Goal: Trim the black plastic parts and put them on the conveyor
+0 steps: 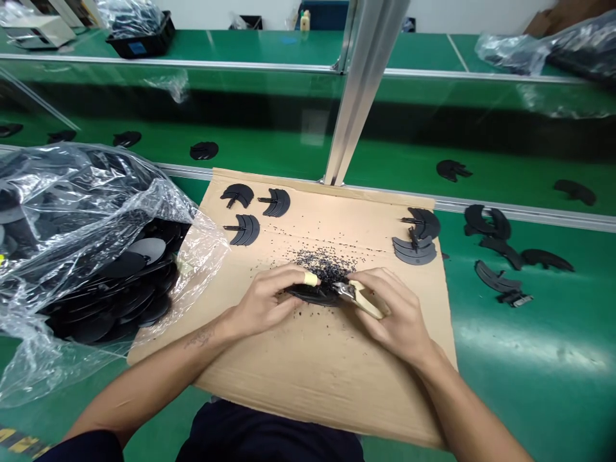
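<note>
My left hand (276,295), with a pale yellow wrap on one fingertip, is closed on a black curved plastic part (314,295). In my right hand (392,308) is a pair of cutting pliers (360,298) with cream-coloured handles. Their metal jaws point left and meet the right side of the part; whether the jaws are closed cannot be made out. Just behind the part lies a heap of small black plastic clippings (322,260), scattered over a cardboard sheet (308,378). Fingers and clippings partly hide the part.
On the left, a clear plastic bag (96,186) spills black discs (129,301). Several black parts (243,230) lie at the cardboard's back left, others (414,250) at its right. More parts (498,276) rest on the green table. A metal post (360,96) rises behind the cardboard.
</note>
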Demonstrator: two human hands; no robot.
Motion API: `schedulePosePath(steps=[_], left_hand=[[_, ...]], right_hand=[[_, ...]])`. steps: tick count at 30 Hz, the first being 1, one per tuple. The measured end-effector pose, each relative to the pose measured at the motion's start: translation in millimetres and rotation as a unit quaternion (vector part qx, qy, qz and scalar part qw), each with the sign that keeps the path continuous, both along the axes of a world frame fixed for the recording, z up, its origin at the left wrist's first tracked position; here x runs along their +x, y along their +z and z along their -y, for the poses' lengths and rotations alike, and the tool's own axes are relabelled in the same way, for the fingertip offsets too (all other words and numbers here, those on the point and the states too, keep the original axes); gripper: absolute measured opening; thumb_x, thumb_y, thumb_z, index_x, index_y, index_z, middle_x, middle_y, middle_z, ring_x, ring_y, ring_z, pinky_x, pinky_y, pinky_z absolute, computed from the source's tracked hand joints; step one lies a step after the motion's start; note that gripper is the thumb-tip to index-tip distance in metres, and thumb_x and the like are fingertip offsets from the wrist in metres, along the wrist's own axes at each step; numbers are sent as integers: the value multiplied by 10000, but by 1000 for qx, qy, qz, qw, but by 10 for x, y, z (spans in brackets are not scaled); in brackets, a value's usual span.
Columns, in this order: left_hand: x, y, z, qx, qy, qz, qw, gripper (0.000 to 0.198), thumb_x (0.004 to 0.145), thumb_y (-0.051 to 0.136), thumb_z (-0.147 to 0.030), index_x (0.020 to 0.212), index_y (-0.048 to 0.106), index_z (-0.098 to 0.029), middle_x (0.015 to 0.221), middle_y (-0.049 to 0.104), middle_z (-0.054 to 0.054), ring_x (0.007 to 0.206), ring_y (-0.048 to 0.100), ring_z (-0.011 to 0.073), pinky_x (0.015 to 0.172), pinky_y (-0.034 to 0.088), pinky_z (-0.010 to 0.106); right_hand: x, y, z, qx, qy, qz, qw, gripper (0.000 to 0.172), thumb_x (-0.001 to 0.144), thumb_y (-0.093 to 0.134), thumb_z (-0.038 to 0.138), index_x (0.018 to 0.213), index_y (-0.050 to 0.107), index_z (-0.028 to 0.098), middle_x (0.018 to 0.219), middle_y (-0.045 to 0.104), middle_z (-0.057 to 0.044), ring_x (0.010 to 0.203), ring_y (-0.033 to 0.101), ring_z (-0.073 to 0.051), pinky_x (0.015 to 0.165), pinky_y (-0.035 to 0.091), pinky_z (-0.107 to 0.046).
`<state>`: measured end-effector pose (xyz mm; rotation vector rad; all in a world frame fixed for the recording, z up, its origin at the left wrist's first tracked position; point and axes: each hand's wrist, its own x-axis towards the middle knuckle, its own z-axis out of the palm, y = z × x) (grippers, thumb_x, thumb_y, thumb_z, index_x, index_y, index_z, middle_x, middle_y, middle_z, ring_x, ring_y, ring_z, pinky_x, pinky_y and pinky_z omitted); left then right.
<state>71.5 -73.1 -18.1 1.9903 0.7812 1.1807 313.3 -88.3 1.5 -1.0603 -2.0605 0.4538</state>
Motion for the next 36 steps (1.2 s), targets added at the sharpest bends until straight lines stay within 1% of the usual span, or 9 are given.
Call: schedulePosePath(steps=[3, 6, 15, 19, 23, 28, 30, 33, 36], left_hand=[[3, -2, 12, -7, -12, 14, 1000, 284, 885, 608, -56, 1131, 699, -165, 998, 753, 94, 919, 718, 173, 783, 614, 311], [1, -27, 26, -11, -14, 21, 1000, 290, 884, 610, -52, 1126, 708, -178, 991, 771, 89, 909, 735, 175, 774, 624, 309], [-7, -37, 32, -9, -14, 20, 1000, 284, 879, 645, -56, 1125, 724, -176, 983, 778, 94, 905, 743, 175, 787, 632, 303], [-5, -30, 27, -5, -24, 19, 1000, 267, 882, 663, -77, 1125, 728, -169, 983, 779, 102, 897, 743, 176, 774, 629, 297], [8, -28, 30, -4, -18, 30, 999, 249, 882, 691, -115, 1119, 736, -177, 967, 786, 96, 874, 750, 176, 753, 630, 289], [21, -36, 59, 3, -14, 36, 999, 252, 881, 701, -116, 1125, 734, -173, 951, 789, 97, 849, 752, 168, 737, 630, 279], [25, -35, 72, 5, -17, 36, 999, 253, 885, 696, -112, 1128, 729, -175, 954, 789, 95, 854, 751, 166, 737, 629, 275], [29, -17, 79, 7, -24, 34, 999, 235, 891, 693, -128, 1121, 719, -168, 951, 779, 92, 854, 738, 164, 736, 620, 279], [28, 18, 74, 16, -22, 33, 999, 236, 889, 701, -167, 1125, 699, -158, 924, 754, 82, 834, 710, 161, 715, 600, 283]], right_hand=[[25, -33, -27, 32, 18, 70, 997, 238, 916, 575, 177, 1149, 615, 208, 946, 712, -95, 811, 648, -228, 676, 496, -374], [25, -35, -20, 36, 21, 93, 995, 248, 928, 554, 190, 1166, 622, 207, 952, 721, -97, 799, 642, -224, 674, 482, -372], [23, -53, -5, 25, 36, 89, 995, 251, 934, 551, 208, 1176, 618, 207, 956, 720, -97, 779, 630, -218, 666, 477, -373], [12, -75, 8, 49, 23, 96, 994, 237, 936, 564, 194, 1168, 615, 197, 935, 712, -99, 768, 621, -215, 655, 467, -366], [0, -75, 33, 74, -1, 117, 990, 208, 945, 574, 174, 1144, 629, 191, 879, 709, -88, 724, 601, -202, 638, 450, -352], [-12, -52, 74, 104, -12, 144, 984, 177, 946, 586, 145, 1108, 658, 157, 817, 714, -85, 683, 591, -189, 629, 455, -333], [-12, -46, 91, 101, -12, 146, 984, 165, 948, 583, 130, 1085, 668, 166, 806, 717, -73, 680, 607, -178, 638, 473, -324], [2, -51, 103, 69, -5, 114, 991, 152, 950, 566, 110, 1026, 676, 181, 812, 718, -57, 680, 627, -153, 638, 491, -297], [29, -65, 80, 64, -21, 98, 993, 146, 950, 545, 109, 985, 676, 163, 779, 700, -56, 664, 611, -139, 616, 470, -277]])
